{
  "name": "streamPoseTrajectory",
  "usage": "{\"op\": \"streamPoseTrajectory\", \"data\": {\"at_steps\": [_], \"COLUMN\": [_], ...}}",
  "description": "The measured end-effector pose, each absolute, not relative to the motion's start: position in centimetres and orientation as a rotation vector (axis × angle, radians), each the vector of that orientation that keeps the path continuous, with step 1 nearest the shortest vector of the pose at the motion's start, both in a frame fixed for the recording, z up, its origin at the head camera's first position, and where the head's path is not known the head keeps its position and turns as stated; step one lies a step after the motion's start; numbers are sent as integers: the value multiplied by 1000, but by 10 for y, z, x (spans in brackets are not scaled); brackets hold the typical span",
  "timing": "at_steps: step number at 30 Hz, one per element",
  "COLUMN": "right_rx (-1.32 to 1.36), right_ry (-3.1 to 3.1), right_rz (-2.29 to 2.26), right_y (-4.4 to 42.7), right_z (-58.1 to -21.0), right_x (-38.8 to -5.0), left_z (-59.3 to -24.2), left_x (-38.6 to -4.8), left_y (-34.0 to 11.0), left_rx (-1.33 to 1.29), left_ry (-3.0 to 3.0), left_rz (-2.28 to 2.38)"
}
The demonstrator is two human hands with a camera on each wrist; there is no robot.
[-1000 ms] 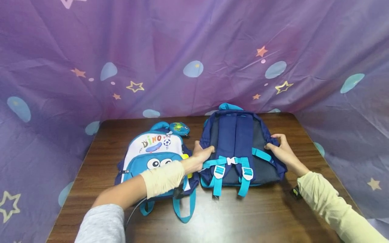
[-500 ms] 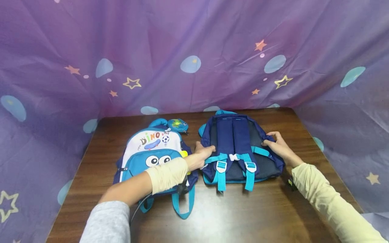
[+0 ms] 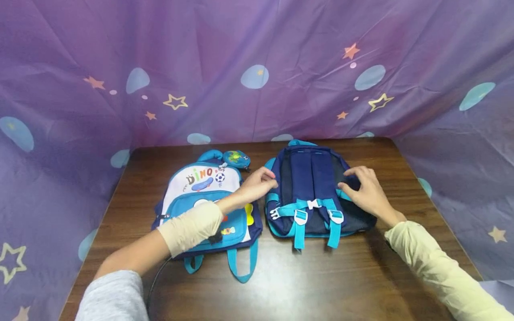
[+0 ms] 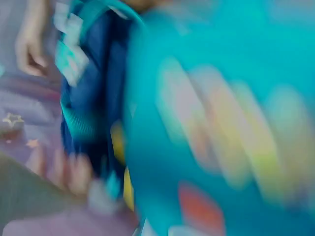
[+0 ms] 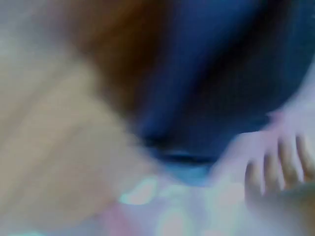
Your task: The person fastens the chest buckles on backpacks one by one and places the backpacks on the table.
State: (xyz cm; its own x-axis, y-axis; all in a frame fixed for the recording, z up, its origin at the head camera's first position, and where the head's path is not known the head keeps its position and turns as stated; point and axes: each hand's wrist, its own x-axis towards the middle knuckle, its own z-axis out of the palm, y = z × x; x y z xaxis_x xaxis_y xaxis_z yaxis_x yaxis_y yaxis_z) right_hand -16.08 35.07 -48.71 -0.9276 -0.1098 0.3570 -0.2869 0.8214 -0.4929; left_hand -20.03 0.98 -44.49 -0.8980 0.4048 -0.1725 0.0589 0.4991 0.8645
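A navy backpack point(image 3: 313, 178) lies strap side up on the table, its turquoise straps point(image 3: 300, 234) toward the front edge. By its left side is my left hand point(image 3: 254, 186), fingers loosely bent with a gap to the thumb, holding nothing. My right hand point(image 3: 367, 189) hovers over the pack's right side, thumb and fingers spread apart; whether the tips touch the fabric I cannot tell. Beneath my left forearm lies a white and blue dino backpack point(image 3: 209, 185), front up. Both wrist views are blurred; the left one shows the dino pack's turquoise front point(image 4: 162, 147) close up.
A small round turquoise pouch point(image 3: 237, 159) sits at the top of the dino backpack, and that pack's strap loop point(image 3: 254, 263) lies toward the front. A black cable runs from under my left forearm. Purple patterned cloth point(image 3: 257, 116) hangs behind and beside the wooden table point(image 3: 289, 281).
Both hands have let go of the navy backpack's sides; the left has moved up and slightly left. The pack lies flatter, and a white buckle on its left side is uncovered.
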Motion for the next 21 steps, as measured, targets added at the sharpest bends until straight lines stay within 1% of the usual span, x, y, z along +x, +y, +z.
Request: {"op": "streamPoseTrajectory", "data": {"at_steps": [4,6,8,10,13,18,21], "right_rx": [658,782,873,931,970,961,952], "right_ry": [-2786,-2821,-2826,-2794,-2730,-2685,-2691], "right_rz": [610,489,380,307,260,268,267], "right_y": [318,306,298,295,295,298,298], "right_z": [-475,-474,-473,-475,-478,-479,-479], "right_x": [-147,-144,-144,-147,-150,-149,-146], "left_z": [-446,-452,-457,-462,-466,-468,-471], "left_x": [-187,-180,-175,-173,-171,-167,-163], "left_y": [-12,-15,-14,-11,-8,-6,-4], "left_rx": [1059,1267,1378,1430,1418,1345,1243], "left_ry": [2595,2646,2687,2718,2728,2725,2734], "left_rz": [752,528,437,432,504,539,541]}}
